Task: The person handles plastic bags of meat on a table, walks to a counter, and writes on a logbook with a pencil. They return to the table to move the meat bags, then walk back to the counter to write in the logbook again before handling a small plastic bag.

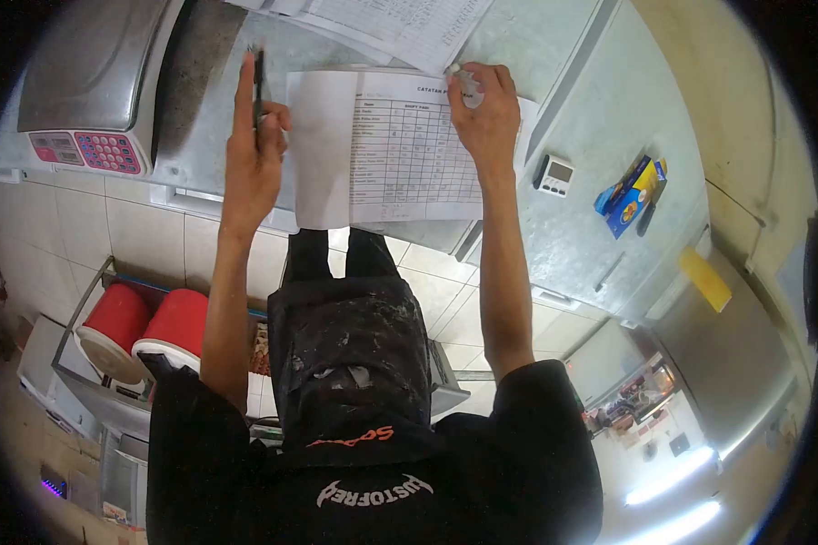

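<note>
The right hand (486,118) blocks the end of the title (433,90) on the printed sheet (418,207), and honestly I can't tell what the pale bit (469,88) by its fingers is. Left hand (254,163) hides part of the pen (258,80), and the grid entries (413,154) are too tiny to read. Up top, the edge chops off the scale (91,68) and loose papers (395,27).

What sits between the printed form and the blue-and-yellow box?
In the head view, a white timer lies between the form and box; the right forearm also passes over the form's right edge.
</note>
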Motion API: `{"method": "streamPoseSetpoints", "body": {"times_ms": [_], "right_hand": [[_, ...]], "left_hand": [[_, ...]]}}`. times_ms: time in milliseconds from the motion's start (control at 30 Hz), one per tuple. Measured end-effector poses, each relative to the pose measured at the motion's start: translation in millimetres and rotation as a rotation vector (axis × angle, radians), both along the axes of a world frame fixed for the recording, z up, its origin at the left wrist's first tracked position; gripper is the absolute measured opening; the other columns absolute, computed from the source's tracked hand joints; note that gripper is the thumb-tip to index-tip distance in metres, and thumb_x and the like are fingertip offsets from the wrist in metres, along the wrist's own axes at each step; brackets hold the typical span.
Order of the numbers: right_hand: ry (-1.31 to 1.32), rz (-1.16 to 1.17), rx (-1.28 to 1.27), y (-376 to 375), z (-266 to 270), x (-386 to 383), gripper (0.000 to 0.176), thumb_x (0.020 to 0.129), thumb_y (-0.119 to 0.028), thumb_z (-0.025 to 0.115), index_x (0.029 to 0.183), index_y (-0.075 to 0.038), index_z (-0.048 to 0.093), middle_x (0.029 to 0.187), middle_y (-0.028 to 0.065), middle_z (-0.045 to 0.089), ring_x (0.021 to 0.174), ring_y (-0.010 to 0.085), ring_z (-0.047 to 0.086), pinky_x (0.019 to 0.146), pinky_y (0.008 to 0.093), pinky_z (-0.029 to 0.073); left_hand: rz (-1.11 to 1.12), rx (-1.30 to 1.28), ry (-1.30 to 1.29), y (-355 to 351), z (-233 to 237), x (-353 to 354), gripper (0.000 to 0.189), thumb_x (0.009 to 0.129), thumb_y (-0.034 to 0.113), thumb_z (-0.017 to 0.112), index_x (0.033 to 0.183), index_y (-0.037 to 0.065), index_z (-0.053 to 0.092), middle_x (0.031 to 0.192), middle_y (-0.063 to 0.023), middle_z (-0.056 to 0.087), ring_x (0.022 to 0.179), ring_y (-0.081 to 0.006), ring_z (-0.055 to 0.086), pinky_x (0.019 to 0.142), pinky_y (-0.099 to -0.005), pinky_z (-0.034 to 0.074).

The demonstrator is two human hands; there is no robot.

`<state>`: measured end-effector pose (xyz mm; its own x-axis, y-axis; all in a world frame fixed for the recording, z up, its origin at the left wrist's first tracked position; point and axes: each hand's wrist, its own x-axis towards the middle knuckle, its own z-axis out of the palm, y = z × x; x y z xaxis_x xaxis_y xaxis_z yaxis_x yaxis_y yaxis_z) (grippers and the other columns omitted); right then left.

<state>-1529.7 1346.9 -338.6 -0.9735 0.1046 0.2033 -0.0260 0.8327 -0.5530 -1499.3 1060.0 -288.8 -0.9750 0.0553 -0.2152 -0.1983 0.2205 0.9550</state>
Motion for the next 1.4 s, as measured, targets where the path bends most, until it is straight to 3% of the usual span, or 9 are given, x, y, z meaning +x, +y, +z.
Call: {"method": "streamPoseSetpoints", "body": {"times_ms": [133, 167, 300, 367, 533, 767, 867, 1067, 1400], "right_hand": [[0.068, -0.004, -0.049, -1, -15, 2, 0.021, 0.081, -0.017, 0.076, 0.097, -0.006, 0.068, 0.096, 0.0101, 0.06, 0.088, 0.0272, 0.06, 0.073, 0.0367, 0.051], [0.076, -0.054, -0.059, -6, -11, 2, 0.02, 0.081, -0.015, 0.075, 0.097, -0.006, 0.068, 0.093, 0.0087, 0.061, 0.088, 0.0263, 0.06, 0.071, 0.0368, 0.051], [0.103, 0.0, -0.007, -6, -15, -4, 0.02, 0.081, -0.013, 0.075, 0.099, -0.005, 0.068, 0.092, 0.009, 0.061, 0.086, 0.0249, 0.06, 0.07, 0.0349, 0.051], [0.181, -0.052, -0.189, -1, -24, -5, 0.021, 0.081, -0.012, 0.077, 0.099, -0.005, 0.069, 0.089, 0.0069, 0.062, 0.072, 0.0196, 0.059, 0.062, 0.0323, 0.048], [0.125, -0.061, -0.173, -3, -11, 22, 0.022, 0.082, -0.011, 0.074, 0.098, -0.001, 0.065, 0.091, 0.0097, 0.062, 0.077, 0.0225, 0.061, 0.067, 0.0332, 0.051], [0.168, -0.014, -0.144, 28, -34, -17, 0.024, 0.08, -0.011, 0.078, 0.098, 0.0, 0.067, 0.078, 0.0082, 0.063, 0.064, 0.0169, 0.059, 0.057, 0.0274, 0.047], [0.182, -0.053, -0.222, 20, -10, 10, 0.021, 0.08, -0.01, 0.077, 0.093, -0.001, 0.064, 0.083, 0.0099, 0.063, 0.068, 0.0204, 0.06, 0.06, 0.0312, 0.048], [-0.047, -0.133, -0.293, -3, 18, 114, 0.017, 0.078, -0.004, 0.076, 0.089, -0.002, 0.064, 0.084, 0.0088, 0.065, 0.067, 0.0173, 0.06, 0.057, 0.0287, 0.048], [-0.165, -0.066, -0.082, -19, 17, 110, 0.016, 0.08, -0.002, 0.074, 0.096, 0.0, 0.069, 0.09, 0.0104, 0.063, 0.07, 0.0188, 0.061, 0.054, 0.0289, 0.049]], "left_hand": [[-0.108, -0.168, 0.093, -12, -12, 20, 0.044, 0.102, 0.004, 0.04, 0.144, 0.013, 0.049, 0.09, 0.0009, 0.053, 0.061, -0.003, 0.035, 0.052, -0.0182, 0.032], [0.084, 0.018, -0.065, 1, -8, 31, 0.05, 0.091, -0.008, 0.04, 0.13, 0.011, 0.064, 0.083, -0.0001, 0.047, 0.066, -0.0067, 0.038, 0.061, -0.0202, 0.034], [0.05, -0.061, 0.007, 26, -20, 60, 0.046, 0.089, -0.009, 0.043, 0.128, 0.008, 0.063, 0.083, -0.0031, 0.049, 0.071, -0.0123, 0.047, 0.066, -0.0237, 0.039], [-0.017, -0.108, 0.015, 48, -15, 72, 0.047, 0.089, -0.01, 0.045, 0.128, 0.008, 0.062, 0.085, -0.0052, 0.052, 0.074, -0.015, 0.051, 0.068, -0.0256, 0.041], [-0.139, -0.145, 0.036, 78, -16, 85, 0.048, 0.086, -0.014, 0.051, 0.128, 0.007, 0.062, 0.092, -0.0107, 0.059, 0.083, -0.0233, 0.059, 0.072, -0.0331, 0.048], [-0.266, -0.247, 0.052, 90, -21, 93, 0.037, 0.091, 0.004, 0.056, 0.128, 0.005, 0.06, 0.106, -0.0175, 0.059, 0.094, -0.0357, 0.058, 0.092, -0.0444, 0.045], [-0.284, -0.318, 0.099, 91, -33, 95, 0.044, 0.092, 0.002, 0.057, 0.136, 0.007, 0.054, 0.103, -0.0157, 0.058, 0.088, -0.0271, 0.061, 0.081, -0.0379, 0.05], [-0.386, -0.344, 0.08, 95, -36, 79, 0.052, 0.092, 0.011, 0.061, 0.142, 0.008, 0.046, 0.114, -0.0196, 0.058, 0.083, -0.0317, 0.065, 0.077, -0.0408, 0.054], [-0.395, -0.333, 0.117, 94, -50, 67, 0.061, 0.087, 0.023, 0.07, 0.141, 0.01, 0.047, 0.116, -0.0183, 0.058, 0.083, -0.0322, 0.065, 0.076, -0.0409, 0.055]]}}
